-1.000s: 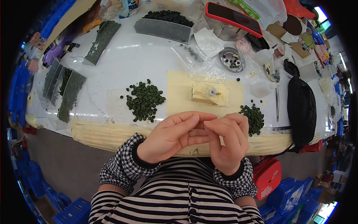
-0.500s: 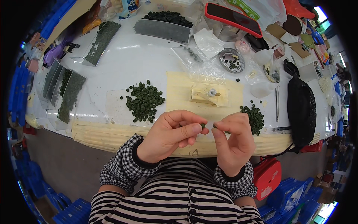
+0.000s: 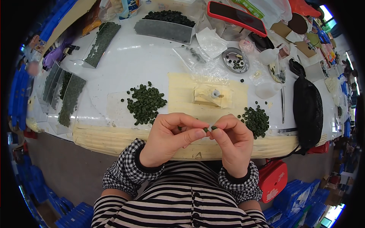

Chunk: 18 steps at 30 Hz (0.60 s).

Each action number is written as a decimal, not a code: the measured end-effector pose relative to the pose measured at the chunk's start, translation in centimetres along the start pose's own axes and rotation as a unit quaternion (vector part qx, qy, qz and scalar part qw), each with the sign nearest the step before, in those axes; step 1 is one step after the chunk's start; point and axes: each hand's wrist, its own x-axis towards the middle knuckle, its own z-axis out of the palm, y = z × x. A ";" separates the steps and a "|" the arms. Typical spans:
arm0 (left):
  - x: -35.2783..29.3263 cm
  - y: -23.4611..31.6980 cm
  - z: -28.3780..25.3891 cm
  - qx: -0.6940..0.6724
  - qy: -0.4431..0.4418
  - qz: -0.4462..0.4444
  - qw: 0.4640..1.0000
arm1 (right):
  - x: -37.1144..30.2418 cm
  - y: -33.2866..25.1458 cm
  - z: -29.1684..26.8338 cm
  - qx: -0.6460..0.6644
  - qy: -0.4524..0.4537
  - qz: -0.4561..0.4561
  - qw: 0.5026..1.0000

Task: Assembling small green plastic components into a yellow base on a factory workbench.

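My left hand (image 3: 173,136) pinches a small dark green round piece (image 3: 205,129) between thumb and forefinger. Another green piece (image 3: 214,127) is held in the fingertips of my right hand (image 3: 234,140). The two pieces are close together, over the table's front edge. Beyond my left hand lies a large pile of dark green round pieces (image 3: 145,102). A smaller pile of similar pieces (image 3: 256,121) is beside my right hand. Past both hands, a block wrapped in yellowish tape (image 3: 207,95), with a small pale cylinder on top, rests on a cream sheet (image 3: 178,81).
Clear bins of green pieces (image 3: 72,98) stand at the left, with a grey-fronted bin (image 3: 163,31) at the back. A round metal dish (image 3: 235,60), tweezers (image 3: 282,104), a black mesh pouch (image 3: 308,114) and a red-edged phone (image 3: 237,18) occupy the right side. Padded tape (image 3: 110,138) covers the front edge.
My right hand has moved left toward my left hand, bringing its green piece close to the other one. The left hand has barely shifted.
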 end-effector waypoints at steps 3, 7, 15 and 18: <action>-0.1 0.1 0.1 0.005 0.006 -0.007 1.000 | 0.1 0.2 0.2 0.006 -0.004 -0.012 1.000; 0.0 0.0 0.1 0.023 0.010 -0.005 1.000 | 0.1 0.3 0.5 -0.048 0.018 -0.039 0.998; -0.1 -0.2 -0.1 0.025 0.014 0.002 1.000 | 0.2 0.5 0.8 -0.288 0.045 -0.227 0.929; -0.1 0.0 0.0 0.019 0.012 0.003 1.000 | 0.2 0.5 0.9 -0.369 0.058 -0.297 0.879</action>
